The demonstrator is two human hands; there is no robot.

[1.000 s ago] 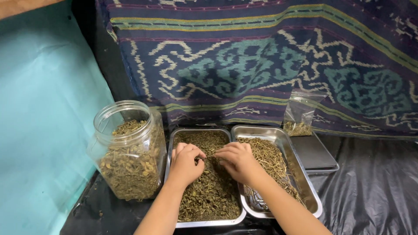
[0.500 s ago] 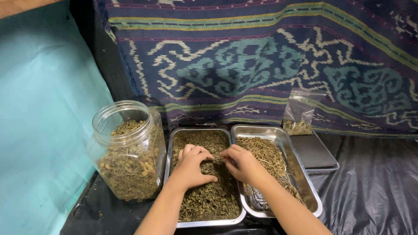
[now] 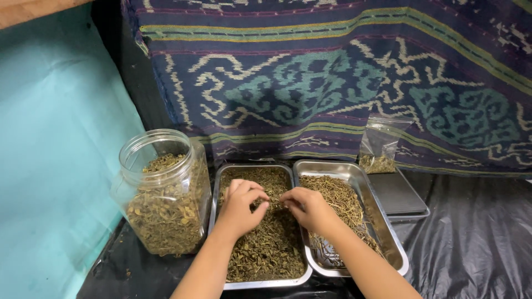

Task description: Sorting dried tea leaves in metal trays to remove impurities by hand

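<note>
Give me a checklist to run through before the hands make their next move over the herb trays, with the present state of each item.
1. Left hand over the left tray of dark dried herbs: ok.
2. Right hand fingertips meet the left's over that tray: ok.
3. Something pinched between the fingers: cannot tell.
4. Right tray of paler stems sits beside the left tray, rims touching: ok.
5. Clear jar upright, open: ok.
6. Small bag standing on the flat scale, away from the hands: ok.
</note>
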